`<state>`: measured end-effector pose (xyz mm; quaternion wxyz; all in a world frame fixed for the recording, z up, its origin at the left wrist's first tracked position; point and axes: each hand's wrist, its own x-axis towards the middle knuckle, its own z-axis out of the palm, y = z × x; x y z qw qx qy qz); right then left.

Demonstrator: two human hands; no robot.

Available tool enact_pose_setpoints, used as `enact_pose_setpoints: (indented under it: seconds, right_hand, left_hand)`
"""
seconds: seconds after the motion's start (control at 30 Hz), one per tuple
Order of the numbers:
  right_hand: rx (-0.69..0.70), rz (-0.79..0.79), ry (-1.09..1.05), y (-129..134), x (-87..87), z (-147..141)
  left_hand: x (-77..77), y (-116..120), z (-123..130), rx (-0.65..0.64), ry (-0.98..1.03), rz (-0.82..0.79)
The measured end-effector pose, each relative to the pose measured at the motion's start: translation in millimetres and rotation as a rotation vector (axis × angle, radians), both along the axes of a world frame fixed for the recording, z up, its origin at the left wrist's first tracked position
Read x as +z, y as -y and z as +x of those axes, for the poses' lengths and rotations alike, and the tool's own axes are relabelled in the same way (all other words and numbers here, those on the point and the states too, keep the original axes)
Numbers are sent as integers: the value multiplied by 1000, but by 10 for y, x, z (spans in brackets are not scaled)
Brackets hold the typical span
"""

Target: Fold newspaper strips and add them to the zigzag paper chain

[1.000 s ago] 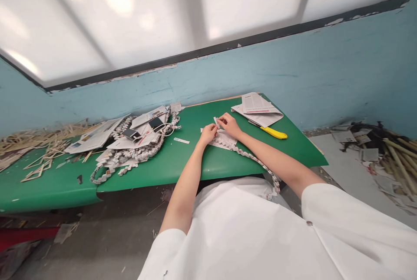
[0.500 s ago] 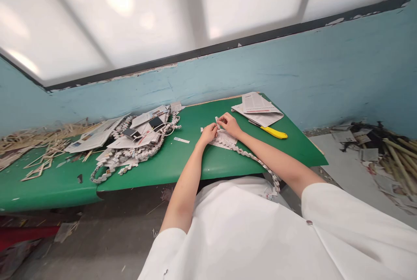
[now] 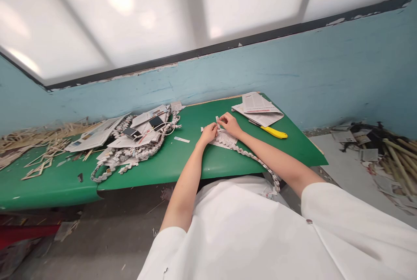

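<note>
Fingers pinched, my right hand is closed on a small folded paper strip that sticks up between the two hands. My left hand is closed beside it, its fingertips meeting the same spot; whether it grips the strip or the chain end is too small to tell. From under the hands a folded-paper zigzag chain runs right and hangs over the table's front edge. Beneath the chain lies a sheet of printed paper. A loose paper strip lies to the left.
A yellow-handled cutter lies partly under folded newspapers on the green table. At left sit a heap of paper chains, two dark devices with a white cable, and wooden stick frames. Bamboo poles lie right.
Almost nothing differs. The hands stay at the same spot with only slight finger movement, and the paper strip between them stands a touch more upright.
</note>
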<state>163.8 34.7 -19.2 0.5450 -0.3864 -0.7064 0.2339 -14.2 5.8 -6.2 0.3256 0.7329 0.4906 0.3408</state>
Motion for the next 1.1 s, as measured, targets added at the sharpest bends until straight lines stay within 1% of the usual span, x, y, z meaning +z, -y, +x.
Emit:
enact_pose_setpoints:
  seconds: [0.07,0.13,0.23,0.37,0.6,0.83,0.97,1.1]
  right_hand:
    - [23,-79,-57,7,14,-10]
    - [74,-161,-104,14,30,-15]
    - [151,-218,-124,35,58,-10]
    - [199,-227,-117,67,84,-14]
    - [203,-237,-150,39,69,-2]
    - [299,-241,-151,55,88,17]
    - [325,-244,-142,86,119,17]
    - [338,-249,-123,77,112,16]
  left_hand:
    - [6,6,8,47,3,-13]
    - [12,7,11,89,-3,-27]
    - [17,7,6,103,-17,-22]
    - [18,11,3,106,-25,-9]
    - [26,21,5,112,-14,-15]
    - [39,28,-6,123,14,6]
    - [70,34,-1,181,66,-11]
    - [102,42,5,254,128,-24]
